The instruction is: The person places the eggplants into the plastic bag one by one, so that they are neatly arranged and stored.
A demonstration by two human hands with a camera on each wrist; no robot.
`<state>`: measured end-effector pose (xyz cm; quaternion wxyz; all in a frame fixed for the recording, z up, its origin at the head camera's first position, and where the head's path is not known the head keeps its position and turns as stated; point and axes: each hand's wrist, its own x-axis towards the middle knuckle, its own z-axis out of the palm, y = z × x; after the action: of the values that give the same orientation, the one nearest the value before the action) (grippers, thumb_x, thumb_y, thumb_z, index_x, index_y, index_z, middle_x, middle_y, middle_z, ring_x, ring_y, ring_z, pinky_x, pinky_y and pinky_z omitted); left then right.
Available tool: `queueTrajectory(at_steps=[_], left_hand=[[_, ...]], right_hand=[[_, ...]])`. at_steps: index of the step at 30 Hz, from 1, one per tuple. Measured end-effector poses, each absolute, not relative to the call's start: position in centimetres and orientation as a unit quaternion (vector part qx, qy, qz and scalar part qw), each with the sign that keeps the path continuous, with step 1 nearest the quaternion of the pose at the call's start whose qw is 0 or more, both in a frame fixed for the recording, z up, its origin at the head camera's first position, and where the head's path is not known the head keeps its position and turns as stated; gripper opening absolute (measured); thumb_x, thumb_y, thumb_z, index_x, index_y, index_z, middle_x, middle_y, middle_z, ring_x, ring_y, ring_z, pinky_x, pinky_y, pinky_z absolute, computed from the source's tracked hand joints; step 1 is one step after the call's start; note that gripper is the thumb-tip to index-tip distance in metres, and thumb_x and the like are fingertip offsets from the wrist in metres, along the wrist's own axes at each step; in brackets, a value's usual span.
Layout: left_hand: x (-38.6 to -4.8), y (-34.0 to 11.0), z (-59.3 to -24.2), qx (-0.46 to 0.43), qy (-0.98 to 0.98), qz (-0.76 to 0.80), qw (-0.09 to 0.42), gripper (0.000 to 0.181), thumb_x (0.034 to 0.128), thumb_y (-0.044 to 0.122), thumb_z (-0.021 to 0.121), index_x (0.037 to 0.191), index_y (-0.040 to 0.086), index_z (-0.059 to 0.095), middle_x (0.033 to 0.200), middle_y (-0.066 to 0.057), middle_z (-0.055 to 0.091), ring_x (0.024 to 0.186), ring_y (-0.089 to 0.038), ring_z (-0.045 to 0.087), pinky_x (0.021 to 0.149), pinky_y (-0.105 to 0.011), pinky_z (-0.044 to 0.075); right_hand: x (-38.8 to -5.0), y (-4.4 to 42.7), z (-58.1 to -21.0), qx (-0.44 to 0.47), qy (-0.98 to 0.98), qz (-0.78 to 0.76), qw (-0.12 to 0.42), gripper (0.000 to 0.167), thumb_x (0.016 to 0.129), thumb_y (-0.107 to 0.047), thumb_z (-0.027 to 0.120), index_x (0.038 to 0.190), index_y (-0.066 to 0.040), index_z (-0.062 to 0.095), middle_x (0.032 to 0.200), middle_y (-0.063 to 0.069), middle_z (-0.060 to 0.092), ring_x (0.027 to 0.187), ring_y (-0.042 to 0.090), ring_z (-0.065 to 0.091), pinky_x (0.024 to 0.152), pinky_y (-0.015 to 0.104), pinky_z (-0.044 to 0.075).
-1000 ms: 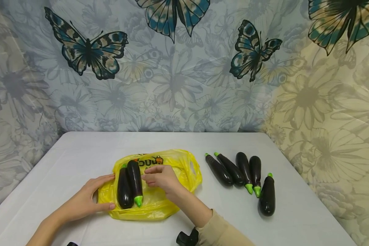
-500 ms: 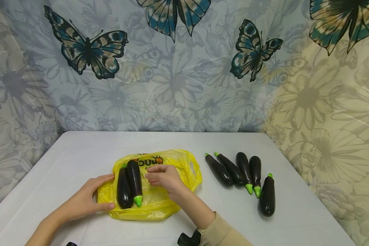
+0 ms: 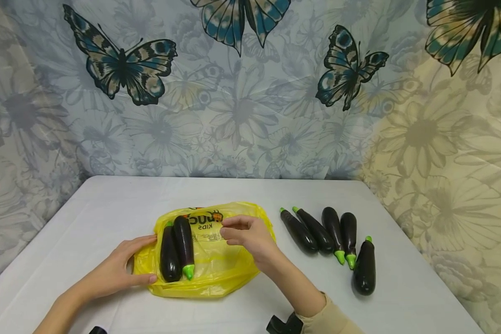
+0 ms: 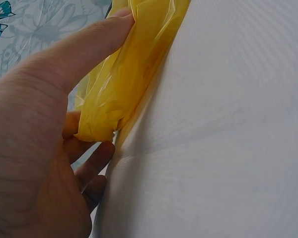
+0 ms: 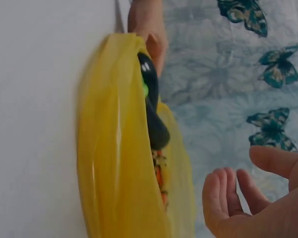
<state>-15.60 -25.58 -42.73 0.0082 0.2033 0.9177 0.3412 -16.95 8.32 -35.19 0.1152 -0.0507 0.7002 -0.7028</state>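
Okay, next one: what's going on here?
A person is handling a yellow plastic bag on a white table. Their left hand touches the bag's left edge; their right hand hovers over its right part, holding nothing. Two eggplants lie side by side on the bag, and five more eggplants lie on the table to its right.

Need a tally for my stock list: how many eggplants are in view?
7. Two eggplants lie side by side on the yellow bag; five others lie on the white table, right of it. Others could be hidden inside the bag.
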Motion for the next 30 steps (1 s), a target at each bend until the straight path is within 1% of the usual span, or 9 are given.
queueTrajectory(at_steps=[6,10,13,16,18,22,25,29,30], left_hand=[[-15.8,-25.5,-42.8,0.202,0.919,0.339,0.015,0.087,0.0770,0.052,0.080,0.147,0.014,0.046,0.147,-0.011,0.043,0.130,-0.037,0.036,0.097,-0.069,0.031],[-15.8,-25.6,-42.9,0.203,0.919,0.338,0.013,0.087,0.0768,0.052,0.080,0.147,0.014,0.046,0.147,-0.011,0.043,0.130,-0.037,0.036,0.097,-0.069,0.030],[-15.8,-25.6,-42.9,0.204,0.919,0.338,0.009,0.087,0.0768,0.052,0.080,0.147,0.014,0.046,0.147,-0.011,0.043,0.130,-0.037,0.035,0.097,-0.069,0.030],[-15.7,-25.7,-43.0,0.205,0.918,0.340,0.004,0.086,0.0766,0.052,0.081,0.146,0.015,0.046,0.146,-0.010,0.044,0.129,-0.036,0.036,0.097,-0.069,0.030],[-15.7,-25.6,-43.0,0.205,0.917,0.343,0.004,0.086,0.0766,0.051,0.081,0.146,0.015,0.046,0.146,-0.010,0.044,0.129,-0.037,0.036,0.097,-0.069,0.030],[-15.7,-25.6,-43.1,0.205,0.916,0.345,0.009,0.086,0.0771,0.051,0.080,0.147,0.015,0.046,0.147,-0.010,0.044,0.130,-0.037,0.035,0.097,-0.070,0.029],[-15.7,-25.7,-43.1,0.201,0.919,0.338,0.012,0.086,0.0771,0.052,0.080,0.147,0.015,0.046,0.147,-0.010,0.044,0.130,-0.037,0.035,0.096,-0.070,0.030],[-15.7,-25.8,-43.0,0.193,0.923,0.332,0.017,0.085,0.0772,0.052,0.080,0.147,0.016,0.046,0.147,-0.010,0.043,0.130,-0.037,0.035,0.097,-0.069,0.030],[-15.7,-25.7,-42.9,0.192,0.923,0.333,0.018,0.085,0.0772,0.052,0.080,0.147,0.015,0.046,0.147,-0.009,0.043,0.130,-0.037,0.035,0.097,-0.069,0.030]], right_hand=[[-17.0,12.2,-35.0,-0.034,0.731,-0.676,0.088,0.023,0.086,-0.011,0.076,0.105,0.000,0.071,0.102,0.012,0.068,0.097,0.033,0.064,0.086,0.046,0.053],[-17.3,15.0,-34.9,-0.023,0.753,-0.654,0.062,0.026,0.086,-0.010,0.075,0.109,0.002,0.070,0.103,0.012,0.067,0.097,0.030,0.064,0.087,0.044,0.053],[-17.8,17.2,-35.0,-0.022,0.773,-0.632,0.049,0.029,0.087,-0.011,0.075,0.111,0.003,0.069,0.107,0.013,0.066,0.097,0.029,0.063,0.088,0.045,0.052],[-18.5,19.7,-35.0,-0.027,0.794,-0.604,0.060,0.031,0.088,-0.015,0.075,0.114,0.001,0.068,0.114,0.014,0.065,0.101,0.031,0.061,0.090,0.047,0.050],[-19.1,21.5,-34.8,-0.032,0.804,-0.589,0.077,0.033,0.089,-0.019,0.074,0.116,0.000,0.068,0.121,0.016,0.063,0.105,0.031,0.061,0.090,0.045,0.050],[-20.1,24.8,-33.9,-0.040,0.811,-0.575,0.103,0.043,0.092,-0.022,0.072,0.124,0.004,0.063,0.129,0.019,0.058,0.111,0.034,0.059,0.092,0.042,0.050],[-20.5,26.4,-33.6,-0.045,0.804,-0.582,0.110,0.046,0.092,-0.022,0.072,0.127,0.006,0.060,0.127,0.017,0.060,0.114,0.037,0.057,0.095,0.044,0.048],[-21.0,27.9,-33.6,-0.042,0.798,-0.591,0.106,0.046,0.093,-0.021,0.071,0.127,0.007,0.059,0.121,0.011,0.063,0.112,0.034,0.058,0.095,0.044,0.047],[-21.1,28.1,-33.6,-0.040,0.798,-0.592,0.105,0.046,0.093,-0.021,0.071,0.127,0.007,0.059,0.121,0.011,0.063,0.111,0.033,0.059,0.095,0.044,0.047]])
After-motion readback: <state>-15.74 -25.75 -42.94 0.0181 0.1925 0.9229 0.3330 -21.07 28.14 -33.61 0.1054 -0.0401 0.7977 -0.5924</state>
